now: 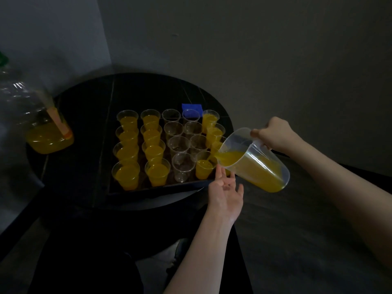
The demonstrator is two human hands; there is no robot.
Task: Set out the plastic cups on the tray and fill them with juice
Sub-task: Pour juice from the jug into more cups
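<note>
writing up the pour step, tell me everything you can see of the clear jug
The jug is clear plastic, with a spout and a side handle. It is tilted toward the tray, spout low, pouring orange juice into the front cup. Juice fills its lower part. The right hand grips the handle; the left hand is open, fingertips just under the spout, contact unclear.

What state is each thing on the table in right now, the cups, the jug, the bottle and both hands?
Jug: tilted, pouring juice.
Cup under the spout: partly filled.
Two left columns of cups: filled.
Middle cups: mostly empty.
Big bottle: juice low.
Right hand: grips the jug handle.
Left hand: open beneath the jug.
</note>
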